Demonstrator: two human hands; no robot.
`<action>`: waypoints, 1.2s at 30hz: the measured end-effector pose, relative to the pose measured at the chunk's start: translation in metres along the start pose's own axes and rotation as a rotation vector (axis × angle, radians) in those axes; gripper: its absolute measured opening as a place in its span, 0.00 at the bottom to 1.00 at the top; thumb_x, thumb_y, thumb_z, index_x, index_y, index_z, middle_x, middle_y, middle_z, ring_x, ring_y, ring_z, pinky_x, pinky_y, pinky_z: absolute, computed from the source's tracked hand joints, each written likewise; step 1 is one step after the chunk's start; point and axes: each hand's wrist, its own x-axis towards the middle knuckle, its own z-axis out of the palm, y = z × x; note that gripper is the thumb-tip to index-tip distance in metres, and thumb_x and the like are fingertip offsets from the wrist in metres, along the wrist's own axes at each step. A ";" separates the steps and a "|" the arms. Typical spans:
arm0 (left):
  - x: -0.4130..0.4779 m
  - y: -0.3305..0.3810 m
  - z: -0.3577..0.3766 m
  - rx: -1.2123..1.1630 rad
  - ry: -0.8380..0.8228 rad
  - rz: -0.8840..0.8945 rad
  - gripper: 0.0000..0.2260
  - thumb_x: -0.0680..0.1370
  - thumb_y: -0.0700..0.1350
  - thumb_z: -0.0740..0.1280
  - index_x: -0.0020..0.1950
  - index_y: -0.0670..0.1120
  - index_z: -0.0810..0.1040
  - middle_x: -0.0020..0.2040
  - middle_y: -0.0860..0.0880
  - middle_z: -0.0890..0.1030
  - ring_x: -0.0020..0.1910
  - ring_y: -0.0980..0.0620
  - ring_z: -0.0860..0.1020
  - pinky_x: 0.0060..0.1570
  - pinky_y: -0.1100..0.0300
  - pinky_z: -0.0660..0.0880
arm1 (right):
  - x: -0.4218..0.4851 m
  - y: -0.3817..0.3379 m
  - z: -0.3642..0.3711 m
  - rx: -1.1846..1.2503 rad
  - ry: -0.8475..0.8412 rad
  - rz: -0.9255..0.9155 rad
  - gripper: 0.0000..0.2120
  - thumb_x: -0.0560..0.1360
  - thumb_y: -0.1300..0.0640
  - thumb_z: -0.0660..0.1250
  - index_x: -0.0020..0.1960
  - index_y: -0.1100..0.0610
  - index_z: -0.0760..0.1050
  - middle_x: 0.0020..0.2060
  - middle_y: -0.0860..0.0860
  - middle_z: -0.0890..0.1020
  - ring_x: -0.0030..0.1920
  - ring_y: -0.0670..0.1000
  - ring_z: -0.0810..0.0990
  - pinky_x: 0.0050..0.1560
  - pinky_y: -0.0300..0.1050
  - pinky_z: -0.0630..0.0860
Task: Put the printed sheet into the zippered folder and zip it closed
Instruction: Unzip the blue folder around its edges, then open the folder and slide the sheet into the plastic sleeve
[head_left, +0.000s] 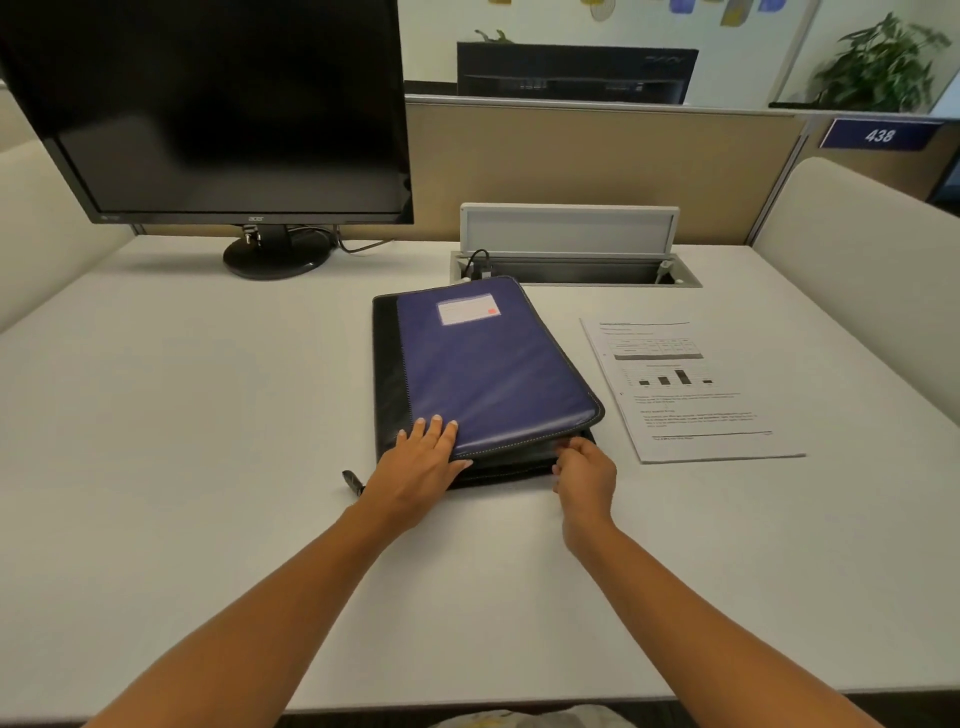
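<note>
From the head camera, the zippered folder (483, 374) lies on the white table (208, 441), purple cover up with a black spine strip along its left side and a small label near the far end. Its near right corner is raised a little, so a gap shows between the cover and the black lower half.

The left hand (423, 465) rests flat on the near left corner of the folder, fingers spread and open, pressing on the cover rather than closing round anything. The right hand (584, 475) sits at the near edge, just right of the left hand, its grip pinched at the folder's edge beneath the lifted cover; whether the fingers hold the zipper pull or the edge itself cannot be told.

A black zipper tab (353, 482) lies on the table just left of the left wrist.

The printed sheet (685, 389) lies flat on the table to the right of the right hand's grip and a little farther away, beside the folder and not touching it; it shows a table, a small bar chart and lines of text.

Beyond both hands stand a dark monitor (218, 109) at far left and an open cable box (571, 254) behind the folder.
</note>
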 end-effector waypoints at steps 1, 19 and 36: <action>-0.002 -0.001 -0.002 -0.047 0.041 0.002 0.26 0.82 0.54 0.48 0.76 0.44 0.48 0.77 0.44 0.52 0.76 0.45 0.51 0.73 0.52 0.53 | -0.002 -0.003 0.002 -0.013 -0.026 -0.052 0.13 0.75 0.68 0.55 0.42 0.55 0.76 0.40 0.52 0.77 0.37 0.48 0.72 0.39 0.41 0.70; -0.032 -0.046 -0.004 -0.990 0.804 -0.266 0.13 0.82 0.42 0.55 0.60 0.37 0.73 0.35 0.48 0.74 0.29 0.60 0.73 0.30 0.72 0.70 | 0.030 0.011 -0.006 -1.035 -0.336 -0.684 0.14 0.77 0.53 0.60 0.60 0.53 0.76 0.64 0.47 0.76 0.64 0.48 0.73 0.59 0.41 0.71; -0.050 -0.106 0.001 -1.300 0.987 -0.925 0.20 0.73 0.41 0.71 0.61 0.36 0.70 0.51 0.41 0.76 0.52 0.42 0.77 0.55 0.49 0.76 | 0.034 0.019 -0.003 -0.995 -0.223 -0.823 0.12 0.76 0.54 0.63 0.54 0.56 0.80 0.48 0.52 0.85 0.49 0.51 0.82 0.44 0.38 0.72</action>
